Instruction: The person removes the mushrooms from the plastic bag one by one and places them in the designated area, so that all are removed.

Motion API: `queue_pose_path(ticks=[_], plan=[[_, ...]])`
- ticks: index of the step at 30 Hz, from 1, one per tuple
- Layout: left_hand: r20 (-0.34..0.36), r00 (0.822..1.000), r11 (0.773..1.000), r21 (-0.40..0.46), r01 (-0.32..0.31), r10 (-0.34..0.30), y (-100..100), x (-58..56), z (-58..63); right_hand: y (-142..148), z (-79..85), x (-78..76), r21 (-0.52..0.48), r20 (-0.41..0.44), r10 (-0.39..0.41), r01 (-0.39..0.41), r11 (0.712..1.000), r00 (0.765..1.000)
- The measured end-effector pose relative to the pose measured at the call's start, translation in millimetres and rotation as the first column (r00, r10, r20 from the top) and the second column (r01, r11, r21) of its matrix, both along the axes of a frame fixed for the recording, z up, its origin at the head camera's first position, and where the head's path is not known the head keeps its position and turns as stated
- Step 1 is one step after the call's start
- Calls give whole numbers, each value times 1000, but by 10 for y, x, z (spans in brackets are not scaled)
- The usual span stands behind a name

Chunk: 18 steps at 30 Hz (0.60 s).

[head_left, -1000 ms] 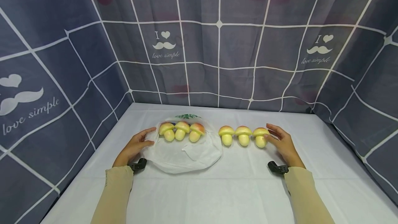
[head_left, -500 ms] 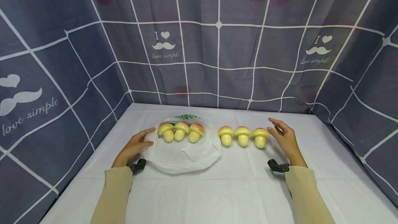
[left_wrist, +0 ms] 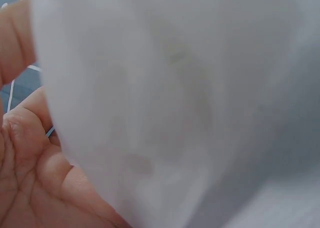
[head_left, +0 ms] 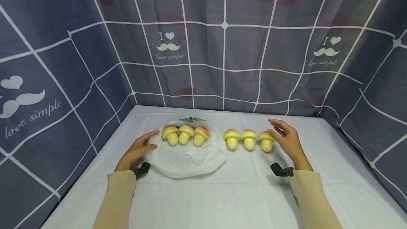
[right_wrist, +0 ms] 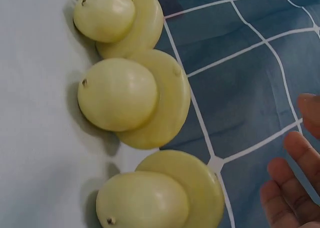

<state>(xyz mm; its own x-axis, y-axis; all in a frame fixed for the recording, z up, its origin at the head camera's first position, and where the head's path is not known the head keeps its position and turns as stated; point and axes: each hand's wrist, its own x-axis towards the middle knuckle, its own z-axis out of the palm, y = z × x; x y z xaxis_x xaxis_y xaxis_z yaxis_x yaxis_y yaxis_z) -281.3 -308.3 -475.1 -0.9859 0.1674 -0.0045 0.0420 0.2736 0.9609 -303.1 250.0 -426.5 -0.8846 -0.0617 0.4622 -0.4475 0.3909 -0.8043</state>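
Note:
A white plastic bag with green print lies flat at centre left. Three yellow toy mushrooms with reddish tops lie on or in it, the middle one between its two neighbours. My left hand rests at the bag's left edge, thumb and fingers spread apart; up close, the bag hides part of that hand. Three more mushrooms stand in a row to the right: left, middle and right. Beside the right one, my right hand hovers with loosely bent fingers and nothing between them.
A white cloth covers the table. Dark checked curtain with white lines rises behind it and on both sides. A black wrist camera is strapped to the right wrist, another to the left.
My right hand let go of the right mushroom and drew back to the right, then came left again, higher, over that mushroom's edge. The left hand and the bag stayed put.

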Motion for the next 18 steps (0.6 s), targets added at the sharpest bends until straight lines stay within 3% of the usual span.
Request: queue_pose_path(ticks=[18], plan=[[-12, 1000, 1000, -4, -3, 3, 5, 8, 1, -256, 21, 4, -11, -3, 153, -153, 988, 988]])
